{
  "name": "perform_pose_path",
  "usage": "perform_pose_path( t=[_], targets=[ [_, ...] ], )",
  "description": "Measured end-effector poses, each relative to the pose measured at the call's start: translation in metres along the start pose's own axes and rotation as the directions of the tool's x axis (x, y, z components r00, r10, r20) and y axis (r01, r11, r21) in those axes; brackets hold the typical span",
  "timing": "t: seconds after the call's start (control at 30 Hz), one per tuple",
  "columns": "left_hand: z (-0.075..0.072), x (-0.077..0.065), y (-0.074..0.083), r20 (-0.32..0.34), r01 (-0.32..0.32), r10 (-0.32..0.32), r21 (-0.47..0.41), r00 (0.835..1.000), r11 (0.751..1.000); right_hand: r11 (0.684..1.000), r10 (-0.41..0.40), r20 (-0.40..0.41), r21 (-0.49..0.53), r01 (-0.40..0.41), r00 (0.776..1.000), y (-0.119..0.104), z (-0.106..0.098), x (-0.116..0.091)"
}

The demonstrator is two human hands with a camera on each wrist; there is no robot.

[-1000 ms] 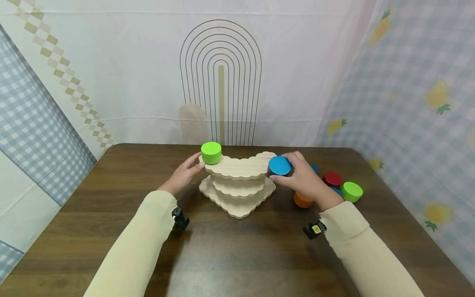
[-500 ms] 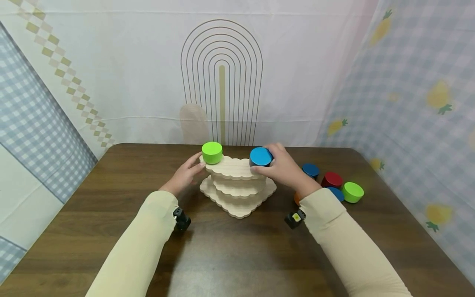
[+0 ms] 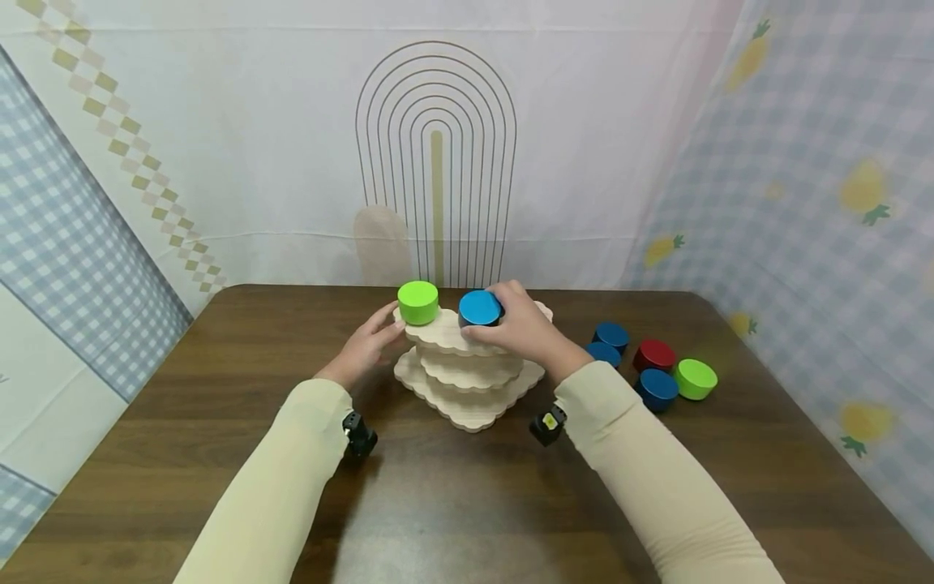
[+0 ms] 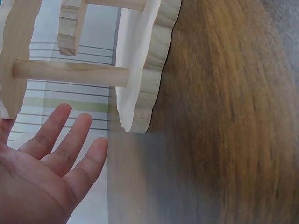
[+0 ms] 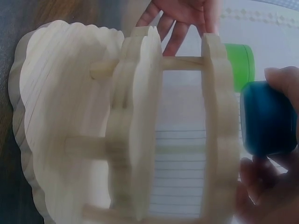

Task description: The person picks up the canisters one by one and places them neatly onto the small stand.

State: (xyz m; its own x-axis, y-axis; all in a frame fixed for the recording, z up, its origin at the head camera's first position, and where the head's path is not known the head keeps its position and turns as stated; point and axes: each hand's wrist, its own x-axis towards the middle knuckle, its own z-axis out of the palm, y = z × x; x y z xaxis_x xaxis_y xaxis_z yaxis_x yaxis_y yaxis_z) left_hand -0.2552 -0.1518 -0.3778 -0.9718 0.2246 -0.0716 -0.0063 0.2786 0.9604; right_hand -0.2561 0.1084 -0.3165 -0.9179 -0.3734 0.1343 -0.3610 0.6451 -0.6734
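Note:
A pale wooden rack [image 3: 470,375] with scalloped tiers joined by dowels stands on the table. My right hand [image 3: 527,326] grips a blue round block [image 3: 479,307], thumb at its near side and fingers behind. In the right wrist view that blue block [image 5: 268,119] is close over the top tier [image 5: 220,121], beside a green round block [image 5: 242,67] that sits at the tier's left end. My left hand [image 3: 366,347] touches this same end of the top tier. In the left wrist view its other fingers [image 4: 86,170] are spread and extended, apart from the dowel [image 4: 70,72].
Right of the rack lies a group of round blocks: a red block [image 3: 654,355], a green block [image 3: 696,379] and several blue ones, such as the blue block [image 3: 657,389] in front. The wooden table [image 3: 438,511] ends at a patterned white cloth [image 3: 292,162].
My right hand has moved left with the blue block, from the right end of the top tier to near its middle. The left hand has stayed in place.

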Motion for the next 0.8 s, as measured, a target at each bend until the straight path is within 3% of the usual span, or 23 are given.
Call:
perform_pose_path(
  t=[0.8],
  targets=[
    [0.001,-0.001,-0.002,-0.014,0.009,-0.009,-0.031,1.0,0.999,0.996,0.007,0.011,-0.087,-0.006,1.0,-0.013,0.017,0.017]
  ],
)
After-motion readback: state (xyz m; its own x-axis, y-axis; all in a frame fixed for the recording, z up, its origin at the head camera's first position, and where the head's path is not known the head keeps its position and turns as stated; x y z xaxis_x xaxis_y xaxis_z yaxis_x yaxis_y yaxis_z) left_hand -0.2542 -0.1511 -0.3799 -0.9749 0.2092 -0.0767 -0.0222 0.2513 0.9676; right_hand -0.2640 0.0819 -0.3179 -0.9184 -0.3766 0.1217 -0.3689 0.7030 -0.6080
